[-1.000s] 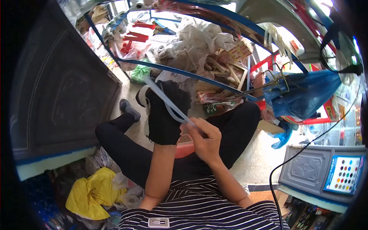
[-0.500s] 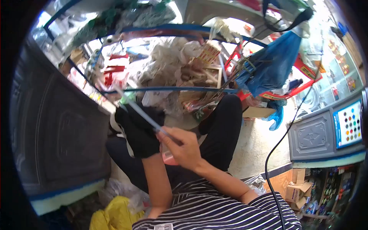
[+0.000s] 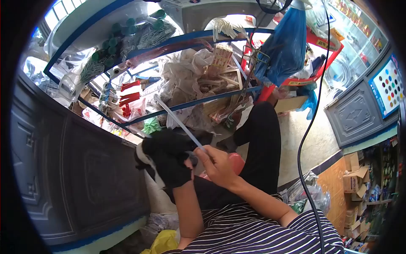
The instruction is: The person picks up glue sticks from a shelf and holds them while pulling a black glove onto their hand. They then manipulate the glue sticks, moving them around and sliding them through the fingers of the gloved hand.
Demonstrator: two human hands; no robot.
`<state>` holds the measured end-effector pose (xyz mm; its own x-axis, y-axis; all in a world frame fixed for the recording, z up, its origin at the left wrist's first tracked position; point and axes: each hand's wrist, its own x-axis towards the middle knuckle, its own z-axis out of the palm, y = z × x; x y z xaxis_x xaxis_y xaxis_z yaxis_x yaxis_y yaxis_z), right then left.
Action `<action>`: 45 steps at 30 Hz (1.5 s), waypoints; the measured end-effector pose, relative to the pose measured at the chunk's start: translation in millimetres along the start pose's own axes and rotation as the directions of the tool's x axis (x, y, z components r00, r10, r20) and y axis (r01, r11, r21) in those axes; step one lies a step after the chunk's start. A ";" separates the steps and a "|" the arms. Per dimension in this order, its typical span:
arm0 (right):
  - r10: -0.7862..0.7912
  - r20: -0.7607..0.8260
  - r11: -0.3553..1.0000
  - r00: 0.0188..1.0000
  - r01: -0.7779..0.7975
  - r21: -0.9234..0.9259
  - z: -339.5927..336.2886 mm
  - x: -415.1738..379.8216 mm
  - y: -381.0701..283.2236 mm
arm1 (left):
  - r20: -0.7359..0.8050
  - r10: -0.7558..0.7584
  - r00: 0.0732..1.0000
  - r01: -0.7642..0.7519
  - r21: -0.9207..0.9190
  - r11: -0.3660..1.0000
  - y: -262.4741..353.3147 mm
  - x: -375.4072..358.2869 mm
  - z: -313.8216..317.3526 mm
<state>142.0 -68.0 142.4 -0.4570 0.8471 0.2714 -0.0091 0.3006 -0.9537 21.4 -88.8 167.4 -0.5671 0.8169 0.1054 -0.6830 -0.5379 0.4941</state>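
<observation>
My right hand [image 3: 220,168] grips the lower end of a long, whitish translucent stick [image 3: 179,124], thumb and fingers pressed together. The stick slants up and to the left, its far end in front of the lower shelf. My left hand [image 3: 172,163], in black fabric that looks like a glove, is just left of the stick's lower end. Its fingers seem curled round a dark thing with a white edge [image 3: 153,166]; most of that thing is hidden, and I cannot make out what it is. Behind my right hand shows a red, rounded object [image 3: 236,163].
A blue-framed shelf [image 3: 186,107] crammed with plastic bags stands ahead. A blue bag [image 3: 282,48] hangs beside a red rack [image 3: 315,70]. Grey panelled cabinets [image 3: 97,169] stand at left. A black cable [image 3: 301,156] runs down at right, near cardboard boxes [image 3: 353,182].
The view has shifted and sharpened. Both hands now appear slightly further right, still close together. The stick stays in my right hand, now clearer against the shelf.
</observation>
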 end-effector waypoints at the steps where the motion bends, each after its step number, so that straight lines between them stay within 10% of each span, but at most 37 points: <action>1: 0.008 -0.040 1.000 0.999 -0.009 -0.003 1.2 -1.5 -0.3 | -0.008 -0.060 0.998 0.059 -0.109 0.992 -9.5 -1.3 0.6; 4: -0.003 -0.147 1.000 0.989 -0.001 -0.027 2.0 -0.8 0.8 | 0.121 -0.147 0.982 0.177 -0.293 0.940 -36.3 -2.6 -4.9; 9: -0.388 -0.200 0.884 0.900 0.302 -0.357 -27.8 22.5 26.2 | 0.024 -0.165 0.986 0.165 0.028 0.986 -36.0 7.4 -24.3; 11: -0.295 -0.200 0.936 0.934 0.240 -0.259 -45.0 41.5 19.1 | -0.017 -0.123 0.992 0.122 0.281 0.952 -38.8 8.8 -22.5; 13: 0.078 -0.074 0.996 0.994 -0.075 0.038 -60.7 51.6 -7.9 | -0.092 -0.022 0.996 0.076 0.642 0.763 -43.6 -0.8 -5.8; 16: 0.123 0.167 0.990 0.978 -0.132 0.044 -69.1 77.9 -6.8 | 0.015 0.172 0.985 -0.107 0.835 0.540 -79.8 -16.4 12.5; 20: 0.025 -0.029 0.984 0.999 -0.020 0.178 -81.9 105.8 33.9 | 0.049 -0.047 0.998 -0.040 0.981 0.188 -73.4 -29.8 -6.7; 24: 0.121 -0.032 0.935 0.992 -0.103 0.340 -106.4 117.1 39.3 | -0.012 0.050 0.999 -0.020 0.806 0.592 -79.5 -56.6 9.0; 26: 0.195 0.136 0.886 0.971 -0.234 0.400 -119.0 109.6 41.4 | -0.016 0.208 0.978 0.025 0.999 -0.040 -69.5 -54.7 0.7; 27: 0.228 0.220 0.860 0.949 -0.302 0.412 -123.2 103.7 44.0 | -0.374 0.320 0.870 0.033 0.693 0.720 -83.7 -57.5 -1.6; 29: 0.200 0.307 0.787 0.930 -0.339 0.515 -125.5 93.3 57.9 | -0.523 0.126 0.843 0.071 0.340 0.938 -69.1 -40.4 16.7; 37: 0.352 0.420 0.560 0.837 -0.548 0.621 -125.7 55.2 95.0 | -0.257 -0.087 0.963 0.039 -0.185 0.982 -55.4 -19.6 -12.4; 45: 0.526 0.220 0.547 0.821 -0.525 0.652 -105.0 60.6 72.7 | -0.417 -0.209 0.885 0.123 -0.224 0.967 -53.1 -11.3 -4.1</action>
<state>207.1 51.3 103.2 -0.5754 0.7578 -0.3077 -0.3455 -0.5662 -0.7484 62.2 -70.4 136.5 -0.5505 0.7485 -0.3697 -0.8333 -0.4660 0.2973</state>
